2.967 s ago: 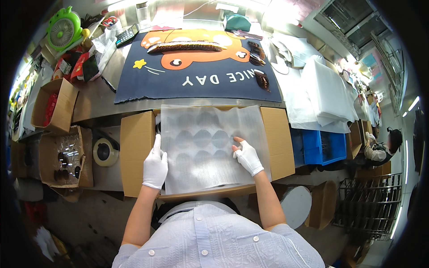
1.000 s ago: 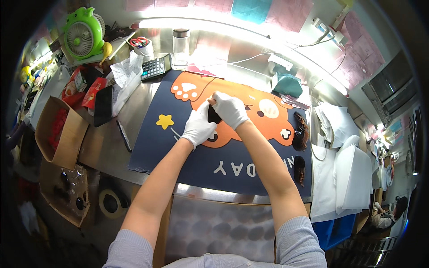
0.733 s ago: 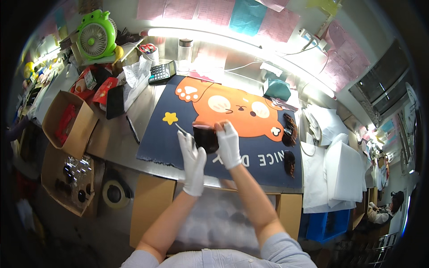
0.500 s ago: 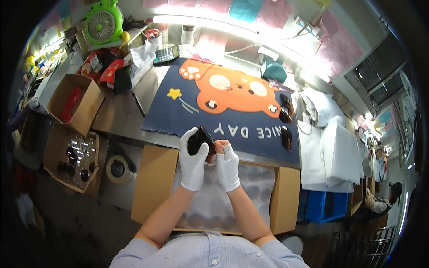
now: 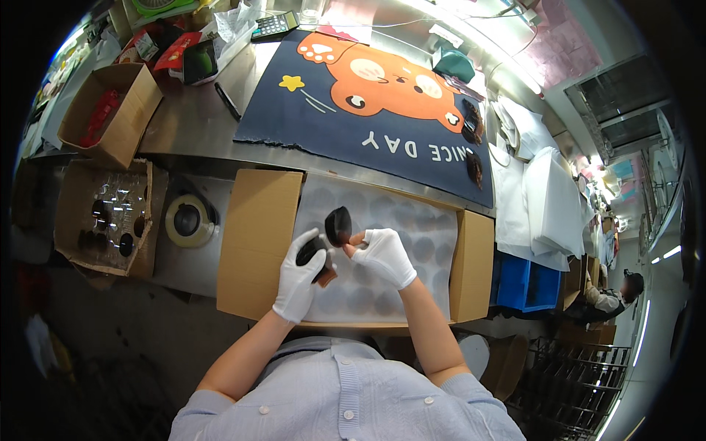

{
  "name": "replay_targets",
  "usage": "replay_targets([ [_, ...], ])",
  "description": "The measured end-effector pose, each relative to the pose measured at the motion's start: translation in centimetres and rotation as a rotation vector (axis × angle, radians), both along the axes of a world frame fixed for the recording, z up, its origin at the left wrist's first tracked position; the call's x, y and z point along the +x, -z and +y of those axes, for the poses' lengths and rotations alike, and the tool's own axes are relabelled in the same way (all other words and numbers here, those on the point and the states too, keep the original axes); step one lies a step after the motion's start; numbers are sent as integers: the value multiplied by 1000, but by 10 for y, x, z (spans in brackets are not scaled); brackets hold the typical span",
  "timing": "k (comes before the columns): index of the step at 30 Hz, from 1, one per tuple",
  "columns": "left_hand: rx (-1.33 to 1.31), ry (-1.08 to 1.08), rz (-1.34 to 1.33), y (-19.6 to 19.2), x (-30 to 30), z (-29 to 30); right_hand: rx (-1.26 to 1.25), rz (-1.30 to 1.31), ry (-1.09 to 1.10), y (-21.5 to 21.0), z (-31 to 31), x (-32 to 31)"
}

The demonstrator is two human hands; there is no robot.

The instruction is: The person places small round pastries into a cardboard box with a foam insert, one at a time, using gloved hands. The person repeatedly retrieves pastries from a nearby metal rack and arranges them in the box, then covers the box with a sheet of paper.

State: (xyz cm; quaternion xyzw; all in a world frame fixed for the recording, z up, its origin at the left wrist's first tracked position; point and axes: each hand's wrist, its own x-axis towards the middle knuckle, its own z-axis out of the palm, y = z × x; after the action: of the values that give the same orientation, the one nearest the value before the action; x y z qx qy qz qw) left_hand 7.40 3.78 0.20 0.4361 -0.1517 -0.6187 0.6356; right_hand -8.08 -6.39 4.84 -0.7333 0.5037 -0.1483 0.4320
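Observation:
Dark sunglasses (image 5: pixel 338 226) are between my two gloved hands, above the open carton. My left hand (image 5: pixel 296 285), in a white glove, is closed around a dark lens part with a brownish edge below it. My right hand (image 5: pixel 385 257) wears a white glove with bare thumb and fingertip, which pinch the lower edge of the other dark lens. Whether both lenses belong to one pair I cannot tell. Beneath them, the cardboard carton (image 5: pixel 259 246) holds a translucent white sheet (image 5: pixel 368 283) with round shapes showing through.
Behind the carton lies a dark blue mat (image 5: pixel 294 117) with an orange bear; more sunglasses (image 5: pixel 474 170) sit on its right edge. Left are a tape roll (image 5: pixel 190 220), a box of dark lenses (image 5: pixel 65 220) and another box (image 5: pixel 131 117). White sheets (image 5: pixel 544 198) and a blue bin (image 5: pixel 526 283) stand right.
My hands have come from the mat's front edge to above the carton and moved apart a little. Two dark lens shapes now show separately between them. The view has tilted down.

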Motion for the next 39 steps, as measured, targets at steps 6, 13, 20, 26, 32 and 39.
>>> replay_targets([
  [6,185,73,-62,-4,-6,25,-457,357,-59,39,-37,43],
  [13,155,92,70,-2,-1,16,-389,807,82,38,-70,-60],
  [20,36,45,-18,-6,-3,-17,-323,1016,323,37,-76,-187],
  [26,76,-34,-15,0,-6,-62,-448,761,307,51,-53,-165],
  [32,58,87,-17,13,-22,-82,-464,494,249,80,-54,-103],
  [39,19,88,19,2,-16,-56,-428,570,321,65,-53,-121],
])
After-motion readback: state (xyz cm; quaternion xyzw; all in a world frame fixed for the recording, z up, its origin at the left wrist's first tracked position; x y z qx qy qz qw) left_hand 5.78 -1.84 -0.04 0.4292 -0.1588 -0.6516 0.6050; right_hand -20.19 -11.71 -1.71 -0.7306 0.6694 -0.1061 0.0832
